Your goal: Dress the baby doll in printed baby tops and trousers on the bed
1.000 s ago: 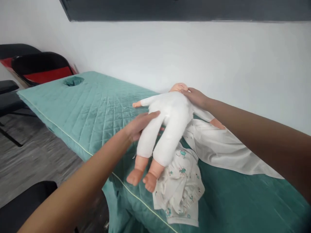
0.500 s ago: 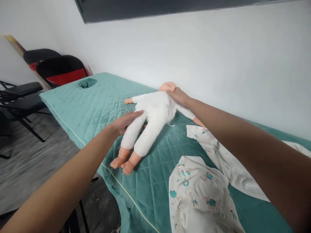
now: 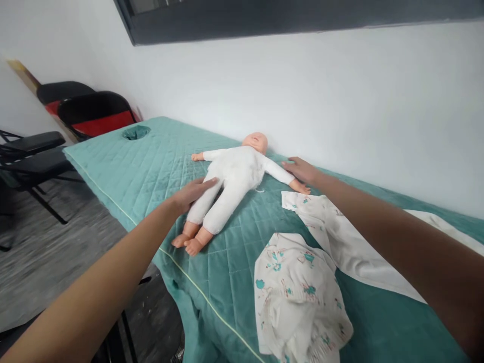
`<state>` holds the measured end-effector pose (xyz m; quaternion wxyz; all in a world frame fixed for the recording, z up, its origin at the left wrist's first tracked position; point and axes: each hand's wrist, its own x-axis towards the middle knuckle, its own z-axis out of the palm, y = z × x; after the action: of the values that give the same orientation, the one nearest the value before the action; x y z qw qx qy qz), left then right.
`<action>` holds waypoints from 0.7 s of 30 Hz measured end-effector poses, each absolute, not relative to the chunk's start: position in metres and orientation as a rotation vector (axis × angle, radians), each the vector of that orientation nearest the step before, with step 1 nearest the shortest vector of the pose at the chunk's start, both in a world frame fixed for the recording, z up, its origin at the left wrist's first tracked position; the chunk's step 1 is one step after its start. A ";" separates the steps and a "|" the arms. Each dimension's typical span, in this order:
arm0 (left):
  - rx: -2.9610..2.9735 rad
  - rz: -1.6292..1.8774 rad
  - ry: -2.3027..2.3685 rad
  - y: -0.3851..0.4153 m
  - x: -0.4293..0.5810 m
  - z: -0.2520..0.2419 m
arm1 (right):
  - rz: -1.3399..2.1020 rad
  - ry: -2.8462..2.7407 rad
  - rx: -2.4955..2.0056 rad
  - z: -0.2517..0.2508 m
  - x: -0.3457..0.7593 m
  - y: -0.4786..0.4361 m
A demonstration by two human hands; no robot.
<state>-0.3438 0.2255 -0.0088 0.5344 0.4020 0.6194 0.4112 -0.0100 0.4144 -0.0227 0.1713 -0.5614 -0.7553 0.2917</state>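
Observation:
A baby doll [image 3: 236, 169] with a white cloth body lies on its back on a green quilted cover [image 3: 234, 267], head near the wall and arms spread. My left hand [image 3: 194, 192] rests on the doll's thigh, fingers stretched out. Beside the doll's outstretched arm is my right hand [image 3: 300, 170], its fingers apart and holding nothing; whether it touches the arm I cannot tell. Closer to me lie a crumpled white printed baby garment [image 3: 298, 297] and another white garment with a printed sleeve [image 3: 321, 217], partly hidden behind my right forearm.
The white wall [image 3: 302, 96] runs along the far side, below a dark-framed window [image 3: 227, 25]. At the bed's left end the cover has a round hole [image 3: 136, 132]. Black folding chairs [image 3: 94, 111] with red parts stand at the left.
My right hand has left the doll's head and moved right and down, beside its arm. My left hand stays at the thigh. The view has shifted slightly.

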 end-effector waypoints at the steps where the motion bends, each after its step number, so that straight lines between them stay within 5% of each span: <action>1: 0.984 0.998 1.477 0.226 -0.343 -0.009 | 0.820 -2.159 -1.602 -0.024 -0.001 0.408; 12: 1.000 1.084 1.387 0.257 -0.331 -0.013 | 0.589 -2.265 -1.725 -0.031 0.139 0.357; 21: 1.168 1.014 1.746 0.257 -0.330 -0.010 | 0.179 -2.350 -1.959 -0.030 0.245 0.313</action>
<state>-0.3305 0.2571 -0.0099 0.3937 0.4603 0.6880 0.3996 0.2446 0.3127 -0.0300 0.0383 -0.6388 -0.7662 0.0583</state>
